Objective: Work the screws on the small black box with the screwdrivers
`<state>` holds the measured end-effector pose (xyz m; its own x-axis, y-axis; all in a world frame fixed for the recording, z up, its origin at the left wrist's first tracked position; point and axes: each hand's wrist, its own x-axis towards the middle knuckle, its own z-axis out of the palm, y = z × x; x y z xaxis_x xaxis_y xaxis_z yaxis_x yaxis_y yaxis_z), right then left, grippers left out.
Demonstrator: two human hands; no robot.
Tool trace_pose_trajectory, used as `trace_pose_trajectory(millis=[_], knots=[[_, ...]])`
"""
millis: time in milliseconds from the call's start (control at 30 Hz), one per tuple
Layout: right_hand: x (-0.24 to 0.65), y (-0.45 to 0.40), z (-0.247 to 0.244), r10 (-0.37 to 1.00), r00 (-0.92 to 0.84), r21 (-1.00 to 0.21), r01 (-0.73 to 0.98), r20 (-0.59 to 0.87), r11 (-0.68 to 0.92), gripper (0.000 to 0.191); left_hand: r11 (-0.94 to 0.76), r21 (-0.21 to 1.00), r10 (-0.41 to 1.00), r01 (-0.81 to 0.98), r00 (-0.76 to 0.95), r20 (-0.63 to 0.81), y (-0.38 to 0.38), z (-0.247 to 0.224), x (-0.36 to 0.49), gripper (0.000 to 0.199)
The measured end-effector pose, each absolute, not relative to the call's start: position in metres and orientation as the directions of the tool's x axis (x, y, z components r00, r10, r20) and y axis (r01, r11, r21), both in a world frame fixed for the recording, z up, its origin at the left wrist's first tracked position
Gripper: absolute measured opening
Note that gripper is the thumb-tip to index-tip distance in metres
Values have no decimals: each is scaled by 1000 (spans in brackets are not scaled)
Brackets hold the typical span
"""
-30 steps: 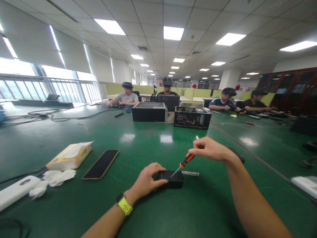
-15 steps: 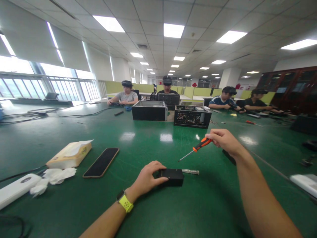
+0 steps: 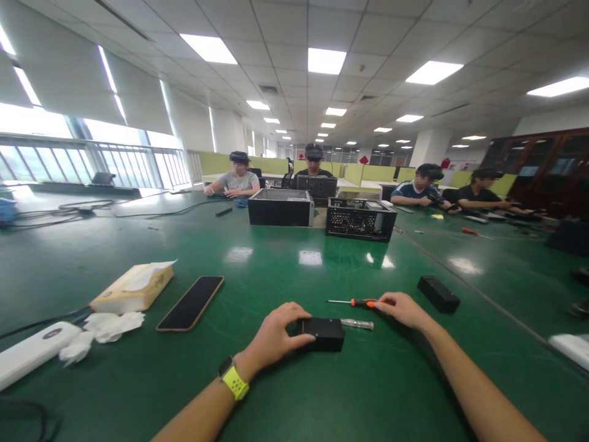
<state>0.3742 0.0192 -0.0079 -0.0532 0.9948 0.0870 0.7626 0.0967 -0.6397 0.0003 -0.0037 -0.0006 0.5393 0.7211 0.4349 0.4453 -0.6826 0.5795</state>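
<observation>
Left hand (image 3: 281, 331): I've got thumb and fingers spread to box width, holding the left end of the black box (image 3: 327, 334), flat on the green table (image 3: 313, 399). Right hand (image 3: 403, 310): fingertips nearly together, pinching the orange-black screwdriver (image 3: 361, 302) at handle end.

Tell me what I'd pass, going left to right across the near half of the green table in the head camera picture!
White object at the left edge, tissue pack, phone, watch, left hand, black box, orange-and-black screwdriver, right hand, second black box, white object at the right edge.
</observation>
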Motion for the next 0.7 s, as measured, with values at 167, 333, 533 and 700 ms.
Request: trace_pose_trajectory(millis=[167, 333, 533, 700], knots=[[362, 11, 2, 989, -5, -513, 855, 150, 82, 38, -680, 580, 725, 449, 533, 437, -4, 0, 1, 32], [325, -6, 9, 972, -204, -476, 848, 112, 233, 30, -676, 582, 728, 452, 535, 429, -5, 0, 1, 32], [320, -10, 12, 939, -339, -548, 776, 52, 310, 20, -683, 580, 721, 444, 538, 437, -4, 1, 2, 30], [356, -16, 32, 908, -419, -687, 668, -27, 287, 34, -684, 578, 720, 445, 540, 437, -5, 2, 1, 29]])
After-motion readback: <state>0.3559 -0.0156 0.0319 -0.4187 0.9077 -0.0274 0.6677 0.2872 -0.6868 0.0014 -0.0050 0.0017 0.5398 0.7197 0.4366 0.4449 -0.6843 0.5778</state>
